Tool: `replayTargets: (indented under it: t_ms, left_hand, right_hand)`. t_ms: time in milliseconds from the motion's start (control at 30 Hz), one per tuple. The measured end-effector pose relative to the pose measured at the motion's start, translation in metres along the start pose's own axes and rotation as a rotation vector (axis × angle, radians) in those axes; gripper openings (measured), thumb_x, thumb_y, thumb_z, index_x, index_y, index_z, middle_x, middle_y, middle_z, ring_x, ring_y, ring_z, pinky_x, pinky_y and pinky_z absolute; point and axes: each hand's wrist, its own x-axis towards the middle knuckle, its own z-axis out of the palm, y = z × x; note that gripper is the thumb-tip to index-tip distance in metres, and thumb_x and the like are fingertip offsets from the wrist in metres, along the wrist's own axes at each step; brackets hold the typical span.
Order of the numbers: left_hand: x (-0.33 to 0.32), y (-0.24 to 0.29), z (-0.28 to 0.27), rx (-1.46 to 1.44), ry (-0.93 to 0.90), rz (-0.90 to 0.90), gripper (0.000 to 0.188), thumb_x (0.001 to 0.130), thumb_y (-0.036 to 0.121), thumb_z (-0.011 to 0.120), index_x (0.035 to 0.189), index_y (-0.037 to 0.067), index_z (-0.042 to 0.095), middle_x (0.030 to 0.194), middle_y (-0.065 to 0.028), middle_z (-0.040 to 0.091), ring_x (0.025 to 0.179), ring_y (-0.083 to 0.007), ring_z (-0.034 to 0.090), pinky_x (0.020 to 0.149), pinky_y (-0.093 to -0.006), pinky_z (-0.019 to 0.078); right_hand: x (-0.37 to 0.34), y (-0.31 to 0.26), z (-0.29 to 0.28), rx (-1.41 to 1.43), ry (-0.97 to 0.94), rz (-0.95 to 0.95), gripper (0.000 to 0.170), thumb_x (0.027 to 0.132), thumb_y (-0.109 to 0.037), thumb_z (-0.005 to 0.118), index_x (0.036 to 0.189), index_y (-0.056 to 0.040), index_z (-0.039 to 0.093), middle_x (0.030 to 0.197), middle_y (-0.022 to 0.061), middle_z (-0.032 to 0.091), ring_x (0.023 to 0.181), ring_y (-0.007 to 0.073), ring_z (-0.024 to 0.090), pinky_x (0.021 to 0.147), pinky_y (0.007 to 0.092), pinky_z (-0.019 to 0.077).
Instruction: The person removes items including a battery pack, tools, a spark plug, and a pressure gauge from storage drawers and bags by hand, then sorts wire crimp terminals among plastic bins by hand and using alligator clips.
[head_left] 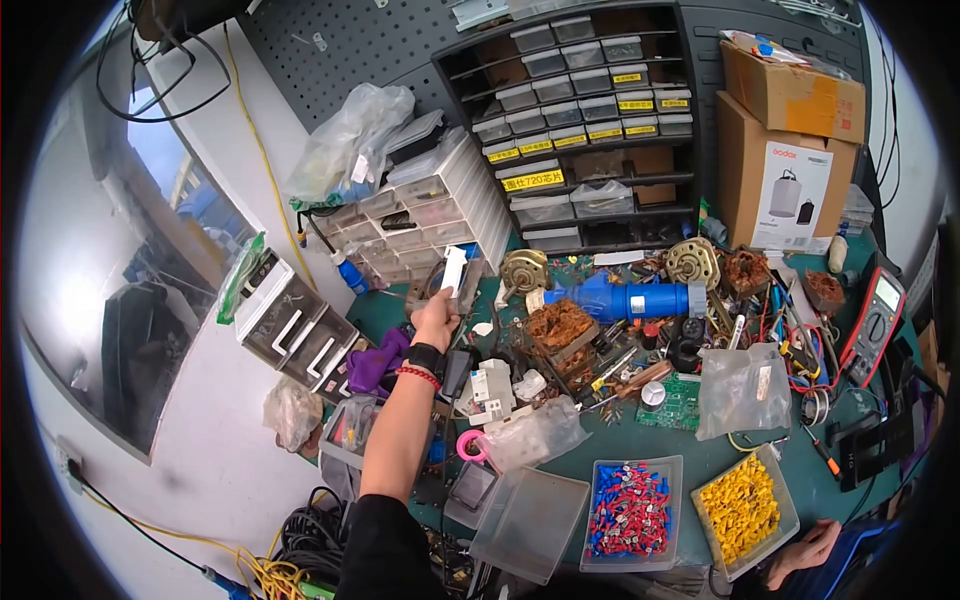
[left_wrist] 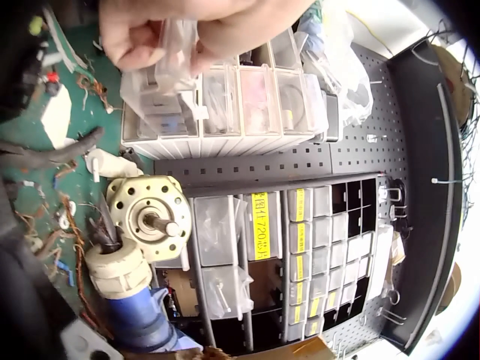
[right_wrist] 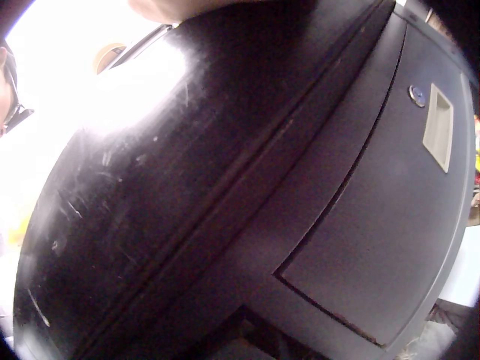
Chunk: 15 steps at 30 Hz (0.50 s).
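Note:
In the head view my left hand (head_left: 437,318) reaches across the bench to the low corner of a white drawer cabinet (head_left: 480,195). Its thumb and fingers pinch a clear plastic drawer (left_wrist: 176,56), seen close in the left wrist view, in front of the cabinet's lower compartments. A white strip (head_left: 454,270) stands up beyond the fingertips. My right hand (head_left: 808,550) lies at the bench's front edge with loosely curled fingers and holds nothing, beside a tray of yellow terminals (head_left: 740,505). Only a bit of that hand (right_wrist: 187,9) shows in the right wrist view.
A tray of red and blue terminals (head_left: 630,515) and a clear lid (head_left: 530,520) lie at the front. Motor parts, a blue connector (head_left: 630,300), a green circuit board (head_left: 668,402) and a red multimeter (head_left: 875,320) crowd the bench. A black drawer rack (head_left: 590,130) stands behind.

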Motion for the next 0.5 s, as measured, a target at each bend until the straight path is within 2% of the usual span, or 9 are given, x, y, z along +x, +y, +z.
replayTargets:
  t_ms: [67,100,233,300,367,467,500]
  left_hand:
    - [0.011,-0.005,0.004,-0.013,0.080,0.026,0.024,0.077,0.010,0.075,0.075,0.006,0.052,0.061,-0.0030,0.048,0.045,-0.0110,0.041,0.038,-0.0255,0.0276]
    - [0.012,-0.004,0.004,-0.012,0.074,0.024,0.024,0.077,0.010,0.075,0.075,0.006,0.052,0.061,-0.0030,0.048,0.045,-0.0110,0.041,0.038,-0.0255,0.0276]
    - [-0.001,0.001,0.010,0.117,0.175,0.030,0.028,0.071,0.011,0.078,0.069,0.008,0.050,0.058,-0.0020,0.046,0.045,-0.0115,0.040,0.039,-0.0258,0.0267]
    - [-0.009,0.003,0.013,0.181,0.306,0.047,0.030,0.069,0.015,0.079,0.069,0.007,0.051,0.059,-0.0025,0.045,0.045,-0.0124,0.039,0.040,-0.0283,0.0278]
    - [-0.009,0.001,0.012,0.196,0.285,0.064,0.030,0.069,0.017,0.080,0.069,0.007,0.051,0.059,-0.0026,0.044,0.045,-0.0129,0.038,0.040,-0.0308,0.0287]
    - [0.006,-0.005,0.009,0.275,0.253,0.131,0.032,0.072,0.025,0.076,0.077,0.003,0.054,0.068,-0.0056,0.050,0.052,-0.0158,0.045,0.044,-0.0330,0.0345]
    - [0.010,-0.003,0.012,0.181,0.195,0.146,0.035,0.076,0.029,0.071,0.084,-0.001,0.054,0.076,-0.0086,0.054,0.058,-0.0183,0.049,0.047,-0.0341,0.0393]
  right_hand:
    - [0.001,0.002,-0.006,-0.031,-0.035,-0.008,0.029,0.101,-0.021,0.045,0.084,0.0004,0.056,0.078,0.0000,0.047,0.065,0.0057,0.037,0.058,0.0187,0.0287]
    - [0.001,0.000,-0.007,-0.063,-0.073,-0.015,0.030,0.101,-0.021,0.045,0.083,0.0002,0.055,0.078,-0.0001,0.046,0.065,0.0057,0.037,0.058,0.0187,0.0283]
    - [-0.002,-0.002,-0.004,-0.061,-0.028,-0.005,0.030,0.101,-0.021,0.044,0.082,0.0000,0.054,0.077,-0.0004,0.045,0.066,0.0058,0.037,0.058,0.0186,0.0279]
    - [0.000,0.001,-0.011,-0.090,-0.098,-0.005,0.029,0.101,-0.021,0.044,0.083,0.0002,0.055,0.078,-0.0006,0.046,0.067,0.0060,0.038,0.058,0.0188,0.0283]
    - [-0.002,-0.001,-0.005,-0.085,-0.060,-0.009,0.029,0.101,-0.021,0.045,0.084,0.0003,0.055,0.078,-0.0006,0.047,0.066,0.0059,0.037,0.057,0.0187,0.0281]
    - [-0.004,0.000,-0.003,-0.068,-0.008,-0.017,0.029,0.101,-0.021,0.045,0.084,0.0003,0.056,0.078,-0.0006,0.047,0.066,0.0056,0.037,0.057,0.0186,0.0280]
    - [-0.003,0.002,-0.003,-0.058,0.005,-0.024,0.029,0.101,-0.021,0.045,0.085,0.0003,0.056,0.078,-0.0006,0.048,0.066,0.0053,0.037,0.057,0.0185,0.0280]
